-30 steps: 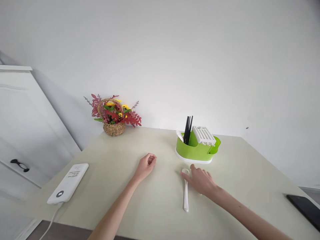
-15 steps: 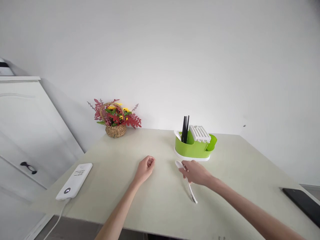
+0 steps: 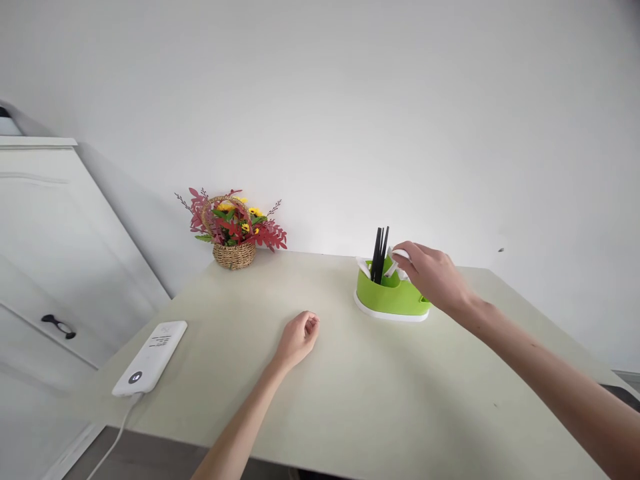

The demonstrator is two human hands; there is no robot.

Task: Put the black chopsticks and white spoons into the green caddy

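My right hand (image 3: 433,273) grips a white spoon (image 3: 400,254) by its bowl end, with the handle angled down into the green cutlery holder (image 3: 385,299). Black chopsticks (image 3: 379,257) stand upright in the holder, just left of that spoon. Another white spoon (image 3: 363,267) leans at the holder's left end. The holder's white slotted part is mostly hidden behind my right hand. My left hand (image 3: 299,338) rests on the table to the left of the holder, fingers curled in with nothing visible in them.
A wicker basket of artificial flowers (image 3: 234,256) stands at the back left by the wall. A white power bank (image 3: 151,359) with a cable lies on the table's left side. At the far right, a black phone (image 3: 621,396) is partly covered by my forearm. A white cabinet (image 3: 65,253) borders the table.
My right hand took the spoon lying on the table, lifted it and carried it forward to the holder, handle down. My left hand stayed in place.
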